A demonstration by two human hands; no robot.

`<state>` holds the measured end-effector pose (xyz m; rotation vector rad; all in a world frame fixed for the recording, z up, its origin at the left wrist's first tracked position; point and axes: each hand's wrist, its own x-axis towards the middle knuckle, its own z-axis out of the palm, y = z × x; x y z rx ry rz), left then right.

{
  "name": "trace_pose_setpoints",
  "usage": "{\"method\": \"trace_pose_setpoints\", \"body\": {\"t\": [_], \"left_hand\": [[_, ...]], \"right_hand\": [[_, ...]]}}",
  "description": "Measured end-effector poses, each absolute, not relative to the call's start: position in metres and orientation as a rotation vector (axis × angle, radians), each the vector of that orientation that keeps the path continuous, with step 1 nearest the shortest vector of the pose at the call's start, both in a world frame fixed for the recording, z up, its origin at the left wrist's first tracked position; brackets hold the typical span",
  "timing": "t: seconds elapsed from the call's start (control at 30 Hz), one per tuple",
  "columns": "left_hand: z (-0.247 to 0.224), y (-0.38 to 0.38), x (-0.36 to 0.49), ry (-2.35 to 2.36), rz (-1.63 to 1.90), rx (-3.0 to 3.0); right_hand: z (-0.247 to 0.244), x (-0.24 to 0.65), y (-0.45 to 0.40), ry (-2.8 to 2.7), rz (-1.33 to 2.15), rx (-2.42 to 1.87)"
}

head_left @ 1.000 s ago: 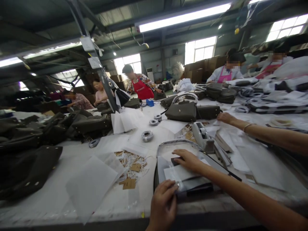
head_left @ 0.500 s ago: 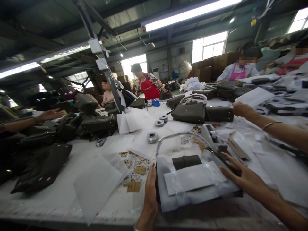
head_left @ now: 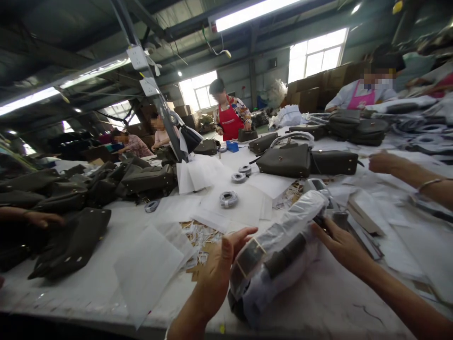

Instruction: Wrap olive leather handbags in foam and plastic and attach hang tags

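A dark olive handbag, partly wrapped in thin white paper and clear film, is tilted in front of me at the table's front. Its wrapped handle and a metal-framed buckle show on the upper side. My left hand is at the bag's left end, fingers stretched and thumb raised, the palm facing it. The far right end of the bag is in my right hand, fingers bent around the edge. What the fingertips press on there is partly hidden. Just beyond stands a grey tape dispenser.
Flat white sheets and brown card tags lie left of the bag. Wrapped strap coils and more olive handbags are farther back. Co-workers' hands reach in from the left and right.
The handbag has turned from lying with its papered face up to a tilted pose, handle side showing. My left hand has risen, fingers reaching over. The co-workers' hands have moved too.
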<state>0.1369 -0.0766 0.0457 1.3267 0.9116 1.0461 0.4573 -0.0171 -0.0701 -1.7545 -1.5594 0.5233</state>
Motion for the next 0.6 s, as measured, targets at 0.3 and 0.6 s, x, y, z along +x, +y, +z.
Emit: {"method": "trace_pose_setpoints", "body": {"t": [0.3, 0.6], "left_hand": [[0.073, -0.068, 0.142, 0.58, 0.569, 1.216], [0.073, -0.081, 0.119, 0.669, 0.71, 1.187]], "right_hand": [[0.019, 0.467, -0.007, -1.028, 0.505, -1.099], [0.028, 0.354, 0.156, -2.566, 0.847, -0.969]]}}
